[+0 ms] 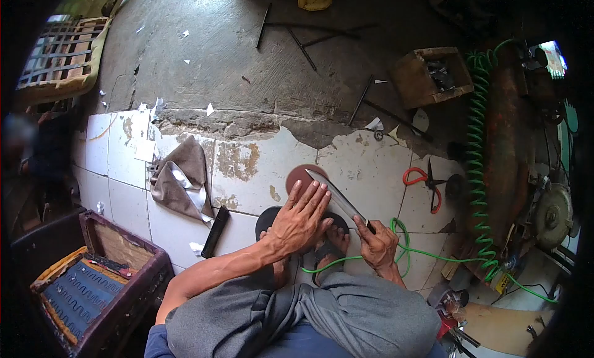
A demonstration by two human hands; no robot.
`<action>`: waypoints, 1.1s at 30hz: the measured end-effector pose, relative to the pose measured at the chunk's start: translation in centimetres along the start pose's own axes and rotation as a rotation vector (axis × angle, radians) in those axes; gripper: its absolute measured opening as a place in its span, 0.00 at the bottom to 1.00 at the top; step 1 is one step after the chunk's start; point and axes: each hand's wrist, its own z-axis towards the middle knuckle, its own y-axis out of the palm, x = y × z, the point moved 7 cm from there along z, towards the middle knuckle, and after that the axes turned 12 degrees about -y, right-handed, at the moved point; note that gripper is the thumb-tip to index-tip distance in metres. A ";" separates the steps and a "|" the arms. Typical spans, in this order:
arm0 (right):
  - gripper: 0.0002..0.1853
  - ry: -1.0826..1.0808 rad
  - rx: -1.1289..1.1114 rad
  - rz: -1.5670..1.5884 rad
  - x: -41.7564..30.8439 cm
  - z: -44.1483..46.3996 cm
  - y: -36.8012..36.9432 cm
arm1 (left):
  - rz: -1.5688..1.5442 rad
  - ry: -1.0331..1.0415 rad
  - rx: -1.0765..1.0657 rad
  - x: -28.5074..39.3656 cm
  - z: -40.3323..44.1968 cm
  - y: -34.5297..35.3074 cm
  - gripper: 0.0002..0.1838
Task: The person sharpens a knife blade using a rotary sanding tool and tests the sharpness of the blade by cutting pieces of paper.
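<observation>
My right hand (pixel 377 245) is wrapped around the dark handle of a knife (pixel 344 201), its pointed blade angled up and to the left. Flat and stretched out, my left hand (pixel 294 221) lies along the blade's left side; whether the fingertips press on the steel I cannot tell. Partly hidden behind the fingers and the knife tip is a round reddish-brown disc (pixel 298 175), which resembles a sanding disc. Both hands are above the tiled floor, between my knees and the disc.
Red-handled scissors (pixel 416 175) lie right on the tiles (pixel 365 166). A coiled green hose (pixel 476 141) hangs farther right, its thinner line crossing near my feet. To the left are a grey cloth (pixel 182 179), a black strip-like object (pixel 216 232) and a springed seat frame (pixel 124 259). A wooden box (pixel 416 80) stands behind.
</observation>
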 end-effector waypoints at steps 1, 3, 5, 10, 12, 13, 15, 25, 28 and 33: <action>0.35 0.001 -0.001 0.000 -0.1 -0.3 0.0 | -0.004 0.006 -0.005 0.1 0.0 0.0 0.34; 0.36 0.079 -0.060 0.009 0.2 -1.1 0.4 | -0.017 0.017 -0.007 0.3 0.0 0.0 0.33; 0.36 0.083 -0.056 0.003 -0.2 -1.3 0.3 | -0.032 0.028 -0.010 0.5 0.0 0.0 0.33; 0.35 0.112 -0.059 0.002 -0.6 -3.0 0.3 | -0.062 0.059 -0.028 1.1 -0.2 0.1 0.32; 0.36 0.087 0.024 0.041 -1.2 -3.4 -0.2 | -0.066 0.083 -0.036 1.5 -0.5 0.4 0.32; 0.36 0.081 0.025 0.043 -1.6 -3.7 -0.3 | -0.069 0.107 -0.045 1.7 -0.7 0.4 0.32; 0.36 0.121 0.064 0.005 -2.2 -4.3 -0.6 | -0.043 0.136 -0.028 1.8 -0.9 0.0 0.33; 0.34 -0.011 0.114 -0.019 -2.8 2.1 1.7 | -0.001 -0.009 0.054 -3.0 -0.3 -1.9 0.33; 0.33 -0.023 0.121 -0.062 -2.6 1.7 2.1 | 0.019 -0.004 0.042 -3.1 -0.3 -1.4 0.33; 0.34 0.003 0.122 -0.040 -2.5 0.8 2.1 | -0.009 0.001 0.042 -2.6 -0.3 -0.7 0.33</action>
